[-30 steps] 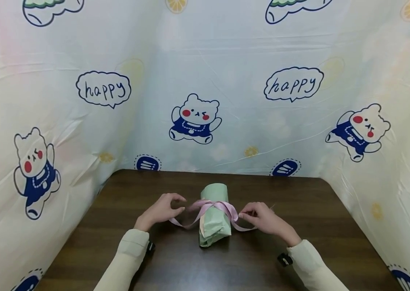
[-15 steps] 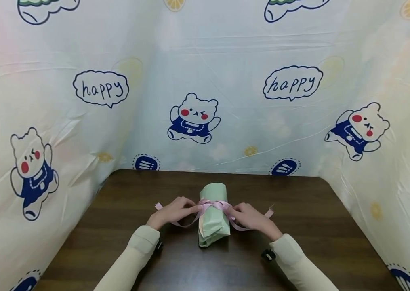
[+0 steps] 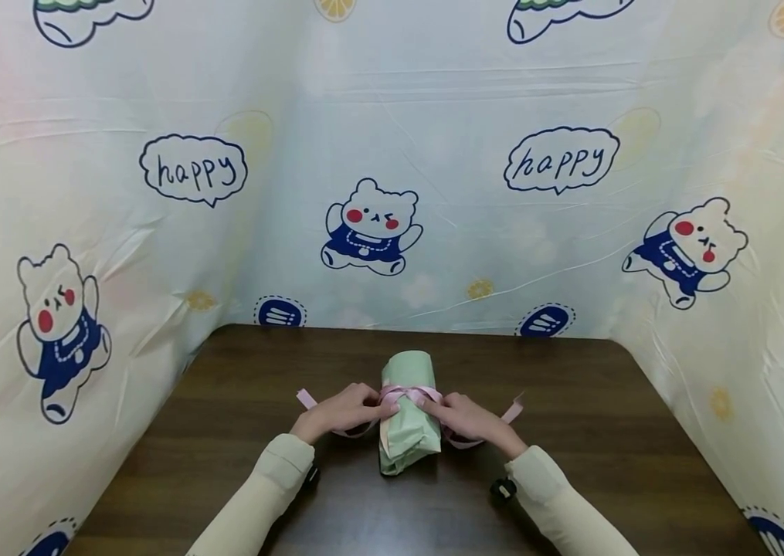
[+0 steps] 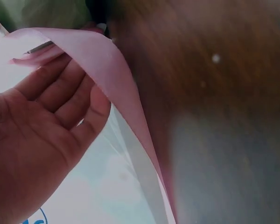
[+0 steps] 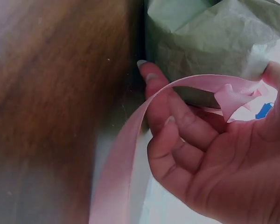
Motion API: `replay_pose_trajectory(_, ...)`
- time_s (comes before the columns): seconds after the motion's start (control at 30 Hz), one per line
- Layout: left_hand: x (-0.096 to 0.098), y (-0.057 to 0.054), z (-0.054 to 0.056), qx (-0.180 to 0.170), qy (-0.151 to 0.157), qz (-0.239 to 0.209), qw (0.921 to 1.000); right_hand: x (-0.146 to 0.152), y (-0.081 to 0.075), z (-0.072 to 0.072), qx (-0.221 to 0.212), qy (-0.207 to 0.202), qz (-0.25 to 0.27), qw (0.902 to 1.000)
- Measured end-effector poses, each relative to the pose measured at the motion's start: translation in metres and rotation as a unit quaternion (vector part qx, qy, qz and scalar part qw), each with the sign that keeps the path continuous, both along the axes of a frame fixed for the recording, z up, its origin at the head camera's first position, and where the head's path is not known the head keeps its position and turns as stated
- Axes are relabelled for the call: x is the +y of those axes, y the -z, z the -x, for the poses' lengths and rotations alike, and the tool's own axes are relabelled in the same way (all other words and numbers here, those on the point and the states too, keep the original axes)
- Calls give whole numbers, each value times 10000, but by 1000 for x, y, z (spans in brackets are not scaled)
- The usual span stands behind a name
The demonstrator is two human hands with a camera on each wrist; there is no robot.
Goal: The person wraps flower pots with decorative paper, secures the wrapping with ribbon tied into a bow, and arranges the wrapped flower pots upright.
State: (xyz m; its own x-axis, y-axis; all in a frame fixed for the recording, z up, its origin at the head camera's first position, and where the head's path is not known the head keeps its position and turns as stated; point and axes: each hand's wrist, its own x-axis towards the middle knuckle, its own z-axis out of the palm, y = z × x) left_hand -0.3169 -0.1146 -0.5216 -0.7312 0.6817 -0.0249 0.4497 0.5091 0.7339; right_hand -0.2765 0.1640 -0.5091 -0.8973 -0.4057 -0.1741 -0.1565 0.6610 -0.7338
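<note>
A bundle wrapped in light green paper (image 3: pixel 408 449) lies mid-table, with a pink ribbon (image 3: pixel 407 392) tied in a bow around it. My left hand (image 3: pixel 346 409) holds the bow's left side, its thumb over the front of the paper. From the right, my right hand (image 3: pixel 470 417) holds the ribbon near the knot. In the left wrist view, a strip of ribbon (image 4: pixel 109 65) passes across the left fingers; the thumb is mostly cut off. The right wrist view has the thumb against the wrapped bundle (image 5: pixel 200 46) and loosely bent fingers below. Index fingertips are hidden.
Loose ribbon tails stick out past both wrists, the left tail (image 3: pixel 306 399) and the right tail (image 3: pixel 513 409). The brown wooden table (image 3: pixel 392 517) is bounded at the back and sides by a printed cloth curtain (image 3: pixel 461 232).
Both hands have moved inward from the ribbon's loops to the knot. The bow has drawn in closer to the bundle, and the thumbs now lie over its front.
</note>
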Motion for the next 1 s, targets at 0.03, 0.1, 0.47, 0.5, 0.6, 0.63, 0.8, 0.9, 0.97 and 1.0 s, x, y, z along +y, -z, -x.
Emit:
replay_pose_trajectory(0.03,1,0,-1,16,11,-38,10000,0,0,-1,-10,9,39,10000)
replay_pose_trajectory(0.1,2,0,-2,62,34,-98,9999,-1,-1,-2,-21,6,110,9999)
replay_pose_trajectory(0.47,6,-4,-8,-125,-37,-333,9994,1,-1,-6,-7,10,378,9993)
replay_pose_trajectory(0.5,6,-4,-8,-146,-55,-379,9992,2,-1,-6,24,25,383,9993)
replay_pose_trajectory(0.6,7,-3,-5,-152,-88,-533,9984,4,-2,-3,115,100,411,9990)
replay_pose_trajectory(0.63,8,-4,-4,-123,-90,-578,9982,4,-2,-2,141,112,420,9990)
replay_pose_trajectory(0.8,12,-8,0,143,-115,-657,9977,8,-6,3,369,0,391,9986)
replay_pose_trajectory(0.9,15,-11,2,316,-169,-665,9971,11,-11,7,524,-88,367,9979)
replay_pose_trajectory(0.97,18,-13,4,432,-239,-679,9965,12,-14,10,636,-92,355,9973)
replay_pose_trajectory(1.0,20,-14,5,475,-292,-694,9960,13,-15,12,691,-92,356,9969)
